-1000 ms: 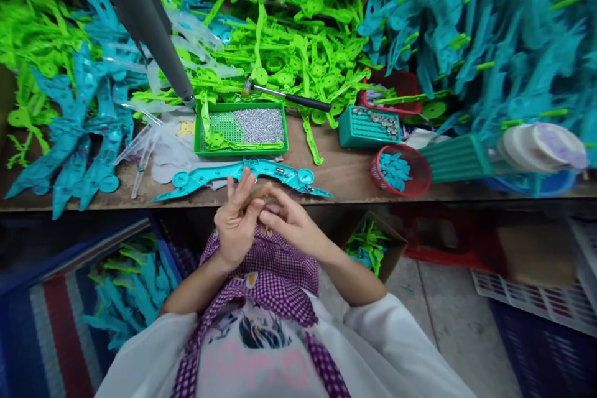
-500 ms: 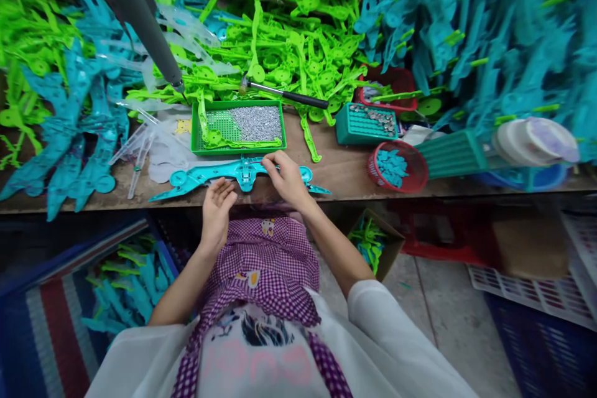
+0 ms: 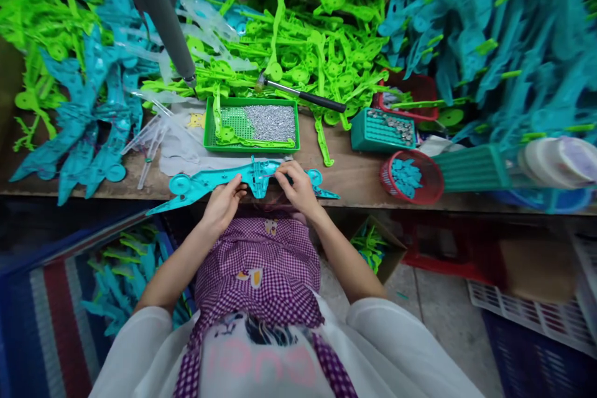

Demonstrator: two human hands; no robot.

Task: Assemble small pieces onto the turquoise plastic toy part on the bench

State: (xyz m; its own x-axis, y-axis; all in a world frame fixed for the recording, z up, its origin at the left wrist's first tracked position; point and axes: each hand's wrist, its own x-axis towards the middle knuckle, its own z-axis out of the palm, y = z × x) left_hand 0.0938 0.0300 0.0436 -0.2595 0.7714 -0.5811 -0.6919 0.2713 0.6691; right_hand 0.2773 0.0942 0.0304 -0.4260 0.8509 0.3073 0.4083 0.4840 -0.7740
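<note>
Both hands pinched a long teal plastic piece (image 3: 205, 181) at the bench edge, left hand (image 3: 222, 202) and right hand (image 3: 298, 185) steadying its middle, with the green screw tray (image 3: 209, 137) at twelve o'clock, seemingly within easy reach.

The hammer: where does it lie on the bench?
The hammer lies centre of the head view, just behind the green tray, its head resting on the green plastic pile.

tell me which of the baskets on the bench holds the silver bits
The flat green tray just beyond the hands: its right half is covered in silver bits. The round red basket holds teal pieces instead.
</note>
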